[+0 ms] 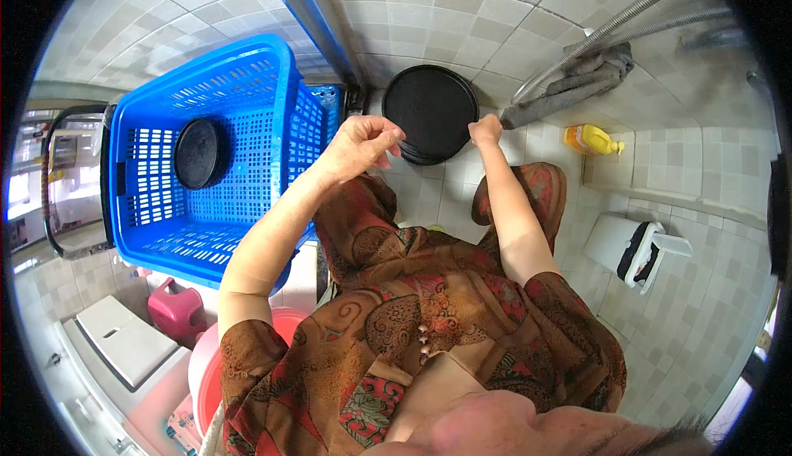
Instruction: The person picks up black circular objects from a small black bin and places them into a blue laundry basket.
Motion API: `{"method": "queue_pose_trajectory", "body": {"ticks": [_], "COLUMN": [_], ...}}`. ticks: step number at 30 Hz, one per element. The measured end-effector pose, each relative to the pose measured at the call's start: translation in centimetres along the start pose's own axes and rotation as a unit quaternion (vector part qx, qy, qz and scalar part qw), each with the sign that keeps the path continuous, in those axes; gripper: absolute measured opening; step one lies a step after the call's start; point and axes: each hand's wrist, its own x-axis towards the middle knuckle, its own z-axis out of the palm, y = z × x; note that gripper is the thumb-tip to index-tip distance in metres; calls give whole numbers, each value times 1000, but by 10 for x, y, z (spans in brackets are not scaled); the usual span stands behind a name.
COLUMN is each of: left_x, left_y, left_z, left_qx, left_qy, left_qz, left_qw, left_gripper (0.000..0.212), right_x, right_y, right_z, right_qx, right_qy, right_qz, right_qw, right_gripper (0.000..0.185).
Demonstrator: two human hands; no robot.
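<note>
A stack of round black pans or trays (430,113) sits on the tiled floor before me, by the wall. My left hand (368,143) is at the stack's left edge, its fingers curled and the thumb near the index finger; nothing shows clearly between them. At the opposite side, my right hand (486,130) is curled into a fist against the stack's right rim. Whether it grips the rim is hidden by the fingers. To the left stands a large blue plastic basket (281,140) with slotted walls, and a smaller round black pan (199,154) rests inside it.
Metal shower hoses (609,20) and a grey cloth (575,88) hang at the upper right. A yellow pump bottle (591,139) stands by a low ledge (668,190). Farther right is a white bin (609,239). A pink stool (176,310) and a red basin (207,369) are lower left.
</note>
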Motion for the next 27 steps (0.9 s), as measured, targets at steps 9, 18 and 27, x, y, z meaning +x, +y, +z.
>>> {"method": "queue_pose_trajectory", "body": {"ticks": [9,18,27], "left_x": [15,12,17], "left_y": [-17,-13,-13], "left_z": [-19,-24,-22], "left_qx": [-79,-84,-38], "left_qy": [57,83,75], "left_qz": [-53,-45,-44], "left_qw": [994,992,995], "left_gripper": [20,22,19], "right_x": [-14,14,23], "right_y": [-21,-11,-30], "right_z": [-28,-22,-31], "right_qx": [175,-102,-119], "right_qy": [-68,44,-54], "right_qz": [5,-129,-70], "right_qw": [982,985,989], "right_gripper": [19,21,22]}}
